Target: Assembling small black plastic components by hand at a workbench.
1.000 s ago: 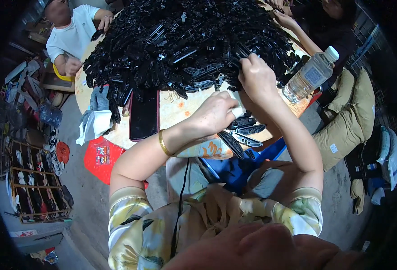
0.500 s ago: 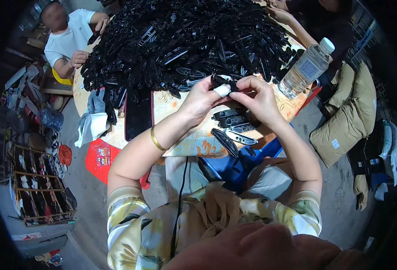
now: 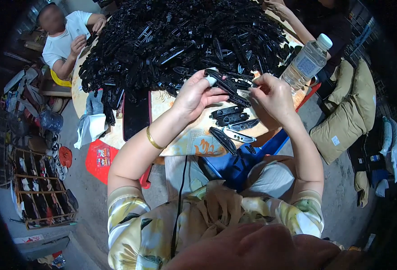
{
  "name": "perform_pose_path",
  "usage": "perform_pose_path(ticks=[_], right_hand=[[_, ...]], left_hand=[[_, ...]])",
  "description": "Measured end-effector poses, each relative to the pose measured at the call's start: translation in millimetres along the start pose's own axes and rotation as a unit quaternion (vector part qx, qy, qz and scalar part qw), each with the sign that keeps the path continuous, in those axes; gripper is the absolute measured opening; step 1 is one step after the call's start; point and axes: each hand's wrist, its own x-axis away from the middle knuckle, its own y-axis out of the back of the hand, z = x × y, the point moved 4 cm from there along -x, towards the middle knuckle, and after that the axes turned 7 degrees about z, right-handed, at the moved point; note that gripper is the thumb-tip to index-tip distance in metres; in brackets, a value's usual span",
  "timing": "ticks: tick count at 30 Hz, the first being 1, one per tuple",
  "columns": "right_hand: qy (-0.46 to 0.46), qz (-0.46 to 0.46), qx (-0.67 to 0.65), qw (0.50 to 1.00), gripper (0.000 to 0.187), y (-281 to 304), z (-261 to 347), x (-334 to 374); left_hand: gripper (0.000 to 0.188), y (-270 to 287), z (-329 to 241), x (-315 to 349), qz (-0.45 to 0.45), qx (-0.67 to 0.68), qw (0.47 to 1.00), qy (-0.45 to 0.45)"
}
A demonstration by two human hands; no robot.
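Observation:
My left hand point(image 3: 193, 95) holds a long, narrow black plastic part point(image 3: 226, 86) between thumb and fingers above the table; one digit has a white wrap point(image 3: 211, 81). To its right, apart from the part, my right hand point(image 3: 275, 96) has thumb and forefinger pinched together; whatever is between them is too small to make out. Below my hands lie several black plastic pieces point(image 3: 231, 116) side by side. Next to these are a whitish, pointed piece point(image 3: 239, 136) and a dark oval piece point(image 3: 224, 140). Beyond my hands rises a large heap of black plastic parts point(image 3: 180, 40).
A clear bottle point(image 3: 305, 65) stands right of my right hand. A dark flat phone-like slab point(image 3: 136, 114) and a white cloth point(image 3: 91, 128) lie left. A blue bin point(image 3: 234, 166) sits under the table edge. Two people work across the heap; one wears a white shirt point(image 3: 65, 42).
My hands, together before, have parted: the right moved rightward, while the left keeps the black part, now more fully visible. The person in the white shirt has raised a hand.

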Motion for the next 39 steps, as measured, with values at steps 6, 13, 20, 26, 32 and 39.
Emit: perform_pose_path(ticks=[6,13,20,26,32,39], right_hand=[[0.042,0.108,0.339,0.934,0.016,0,-4,8],[0.062,0.144,0.262,0.952,0.018,7,3,8],[0.079,0.122,0.281,0.948,0.012,0,-1,6],[0.138,-0.004,0.194,0.971,0.009,9,16,7],[0.313,-0.066,0.108,0.941,0.02,-6,52,15],[0.333,-0.054,0.154,0.929,0.025,-15,48,16]], left_hand=[[0.021,6,-3,-1,0.048,0.137,0.989,-0.007],[0.028,-5,-6,2,0.002,0.007,1.0,-0.017],[0.033,-6,0,4,0.049,-0.06,0.997,-0.024],[0.031,-11,2,5,0.062,-0.075,0.995,-0.002],[0.029,-8,15,6,0.072,-0.126,0.989,0.009],[0.03,-11,13,5,0.077,-0.14,0.987,-0.007]])
